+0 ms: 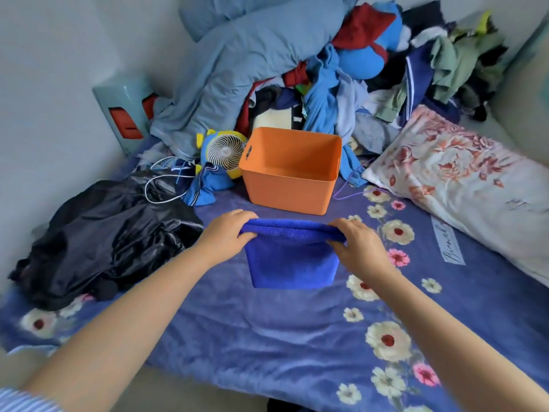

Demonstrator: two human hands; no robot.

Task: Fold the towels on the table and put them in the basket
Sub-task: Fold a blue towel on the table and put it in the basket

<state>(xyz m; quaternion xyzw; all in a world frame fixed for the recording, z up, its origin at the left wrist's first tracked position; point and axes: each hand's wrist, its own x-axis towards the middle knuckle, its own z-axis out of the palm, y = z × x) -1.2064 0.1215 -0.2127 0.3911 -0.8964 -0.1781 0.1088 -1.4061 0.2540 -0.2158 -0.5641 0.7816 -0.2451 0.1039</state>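
The left hand (226,237) and the right hand (358,244) each pinched a top corner of the blue towel (292,263), which hung just at 6 o'clock from the orange basket (285,190). Keeping both corners level would likely make a neat fold.

Both forearms were bare from wrist to past the elbow. The left hand (225,237) and right hand (358,245) wore no gloves. At the lower left corner, a bit of sleeve (20,401) showed: light cloth with thin blue-and-white stripes.
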